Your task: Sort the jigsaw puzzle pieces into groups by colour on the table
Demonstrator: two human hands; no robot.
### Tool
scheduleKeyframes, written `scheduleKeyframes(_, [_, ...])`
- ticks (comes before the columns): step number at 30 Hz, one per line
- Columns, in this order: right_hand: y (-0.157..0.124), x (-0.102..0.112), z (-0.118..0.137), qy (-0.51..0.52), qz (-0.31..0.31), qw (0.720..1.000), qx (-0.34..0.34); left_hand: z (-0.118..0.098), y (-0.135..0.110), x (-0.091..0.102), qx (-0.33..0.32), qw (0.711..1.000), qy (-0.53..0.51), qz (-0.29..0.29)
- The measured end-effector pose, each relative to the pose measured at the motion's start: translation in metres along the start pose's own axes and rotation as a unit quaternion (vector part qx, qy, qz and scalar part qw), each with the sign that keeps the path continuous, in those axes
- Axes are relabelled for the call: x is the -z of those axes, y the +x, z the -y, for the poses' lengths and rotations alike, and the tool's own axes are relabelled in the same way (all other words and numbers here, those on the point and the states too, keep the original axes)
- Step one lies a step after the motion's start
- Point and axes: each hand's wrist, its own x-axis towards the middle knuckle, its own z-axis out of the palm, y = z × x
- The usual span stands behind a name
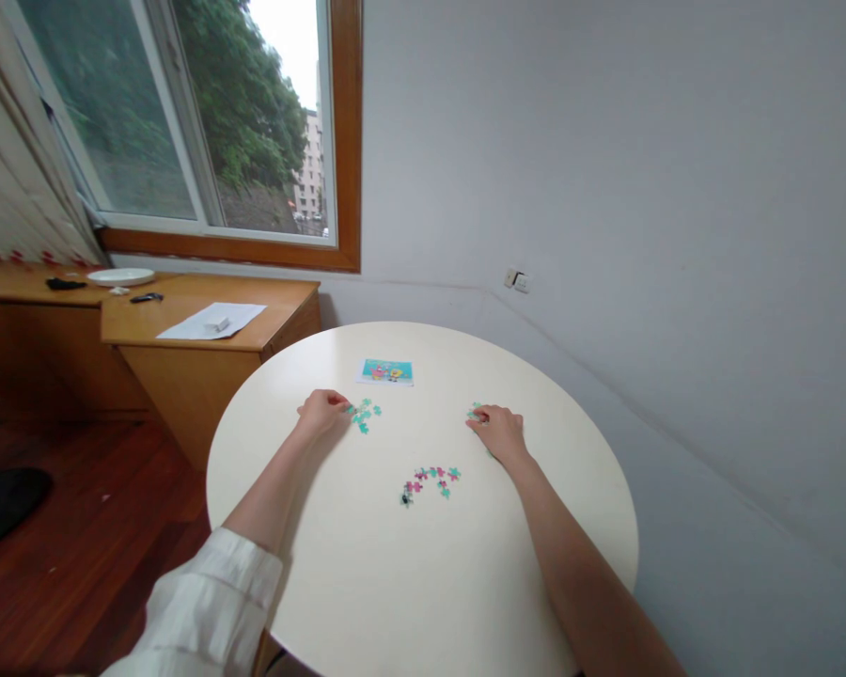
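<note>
the left hand has its fingertips drawn nearly together at the left side of a cluster of green puzzle pieces, toward the table's left far edge; whether that grip pinches a piece, i cannot tell. the right hand curls over a few more pieces, right of centre; its fingers hide whatever its grip may have hold of. a pink and green group lies between the forearms, nearer the near edge than both clusters.

the likeliest trouble, i judge, is slipping or scattering: the pieces look small and flat, so a fingertip could push one instead of lifting it. another bit shows at the right wrist, where a dragging wrist could sweep it along. a sleeve or forearm cutting inward could break up the group. the picture card, near the far edge, could be nudged by a long reach.
</note>
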Motion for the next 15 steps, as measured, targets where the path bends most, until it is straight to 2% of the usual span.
scheduleKeyframes(3, [0.0014,-0.0001,-0.0005,0.013,0.018,1.0,-0.008,-0.0043,-0.0039,0.0019,0.026,0.998,0.056,0.015])
scheduleKeyframes(10, [0.0019,-0.0003,0.0031,0.023,0.028,0.999,-0.021,-0.01,-0.0087,0.0034,0.029,0.995,0.085,0.032])
scheduleKeyframes(15, [-0.0013,0.0054,0.0079,-0.008,0.024,1.0,-0.007,-0.0093,-0.0089,0.0026,0.029,0.993,0.107,0.031])
